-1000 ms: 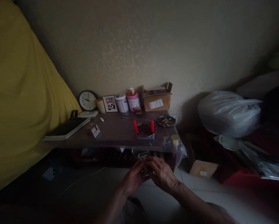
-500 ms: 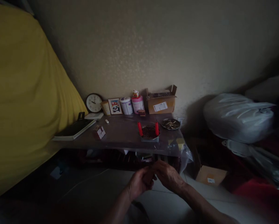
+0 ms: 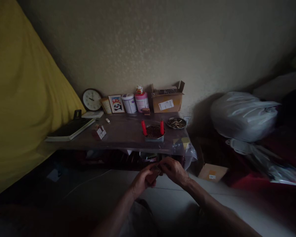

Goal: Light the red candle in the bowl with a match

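Two bare hands at the middle of the dial, and between them a small reddish-brown flat-sided box (image 3: pixel 151 178), held below and in front of the near edge of the table! Look at it: a brown face turned up, slanted, its long way running from seven o'clock up to one, and the upper end darker than the rest. Any print on it is lost in the gloom.

The left hand (image 3: pixel 140 181) has it, fingers clamped round the box from the eight o'clock side, thumb along the top, fingertips showing underneath. In from two o'clock comes the right hand (image 3: pixel 174 170), fingers bent and bunched together at the box's upper end; whether they pinch it, I cannot tell.

Up at twelve from the box, on the dark plastic-covered table (image 3: pixel 124 135), stands a round metal tin (image 3: pixel 154 139) of dark grainy filling, a red upright candle (image 3: pixel 144 128) at its left and a second red candle (image 3: pixel 162 127) at its right. Over at one, a round dark-rimmed metal dish (image 3: pixel 177 128) carries a scatter of thin pale sticks (image 3: pixel 178 123). And out at ten, a white-and-dark-red cube (image 3: pixel 99 132) sits near the table's front edge!
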The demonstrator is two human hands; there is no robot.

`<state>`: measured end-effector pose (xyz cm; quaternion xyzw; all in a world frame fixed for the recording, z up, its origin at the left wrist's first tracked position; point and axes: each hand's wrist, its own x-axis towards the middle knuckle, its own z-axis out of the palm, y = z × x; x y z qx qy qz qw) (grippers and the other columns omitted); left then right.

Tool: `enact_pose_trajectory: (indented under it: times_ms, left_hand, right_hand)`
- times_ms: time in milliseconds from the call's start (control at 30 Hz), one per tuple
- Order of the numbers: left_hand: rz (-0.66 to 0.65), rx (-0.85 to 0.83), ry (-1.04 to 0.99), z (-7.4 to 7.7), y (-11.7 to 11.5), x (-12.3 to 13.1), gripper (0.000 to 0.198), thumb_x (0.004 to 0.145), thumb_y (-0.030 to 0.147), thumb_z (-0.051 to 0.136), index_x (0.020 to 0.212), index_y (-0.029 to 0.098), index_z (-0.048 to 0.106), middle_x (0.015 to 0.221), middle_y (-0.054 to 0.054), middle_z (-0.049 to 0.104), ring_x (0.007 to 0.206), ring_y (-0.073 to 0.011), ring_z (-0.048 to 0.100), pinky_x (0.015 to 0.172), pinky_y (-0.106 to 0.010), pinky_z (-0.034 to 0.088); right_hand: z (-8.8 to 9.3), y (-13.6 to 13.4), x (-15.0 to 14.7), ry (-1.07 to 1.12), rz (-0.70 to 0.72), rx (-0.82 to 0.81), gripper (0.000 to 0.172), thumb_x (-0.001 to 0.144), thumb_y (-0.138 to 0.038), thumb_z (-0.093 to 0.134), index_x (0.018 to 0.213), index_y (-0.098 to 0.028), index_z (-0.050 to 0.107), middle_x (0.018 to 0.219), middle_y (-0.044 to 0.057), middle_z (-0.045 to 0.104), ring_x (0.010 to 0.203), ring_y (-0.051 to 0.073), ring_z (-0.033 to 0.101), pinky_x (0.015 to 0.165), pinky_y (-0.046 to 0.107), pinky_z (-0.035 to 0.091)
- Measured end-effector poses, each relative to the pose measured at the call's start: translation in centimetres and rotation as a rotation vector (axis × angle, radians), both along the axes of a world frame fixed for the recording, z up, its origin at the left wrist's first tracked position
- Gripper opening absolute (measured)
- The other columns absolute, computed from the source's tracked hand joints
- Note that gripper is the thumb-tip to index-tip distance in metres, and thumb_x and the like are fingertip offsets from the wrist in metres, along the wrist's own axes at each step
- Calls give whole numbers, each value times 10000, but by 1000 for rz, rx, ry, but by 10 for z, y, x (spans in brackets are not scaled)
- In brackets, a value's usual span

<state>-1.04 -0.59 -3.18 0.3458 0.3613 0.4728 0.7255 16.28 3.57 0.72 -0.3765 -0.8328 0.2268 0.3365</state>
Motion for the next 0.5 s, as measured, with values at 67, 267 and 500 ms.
enact_pose_trajectory:
  times_ms: [67, 267, 500]
  left_hand:
    - [20, 9, 12, 0, 0, 0, 423, 738, 239, 485, 1152, 185, 552, 873, -66, 673, 475, -100, 526, 434, -235, 311]
    - [40, -2, 97, -2, 1, 3, 436, 714, 267, 506, 1137, 170, 546, 666, 5, 607, 428, -99, 505, 414, -229, 317]
    - [-29, 95, 273, 3, 1, 7, 398, 746, 268, 473, 1113, 153, 580, 596, 19, 550, 414, -104, 489, 415, -238, 360]
  right_hand:
    - [-2, -1, -2, -1, 48, 14, 173, 882, -204, 464, 844, -197, 632, 791, 12, 627, 716, 117, 596, 671, 228, 463]
    - [-11, -3, -3, -163, 60, 81, 175, 856, -178, 480, 783, -219, 634, 820, 11, 613, 732, 119, 585, 654, 216, 453]
    - [-9, -7, -2, -301, 61, 73, 170, 821, -151, 487, 828, -235, 635, 812, -1, 609, 748, 126, 595, 648, 210, 451]
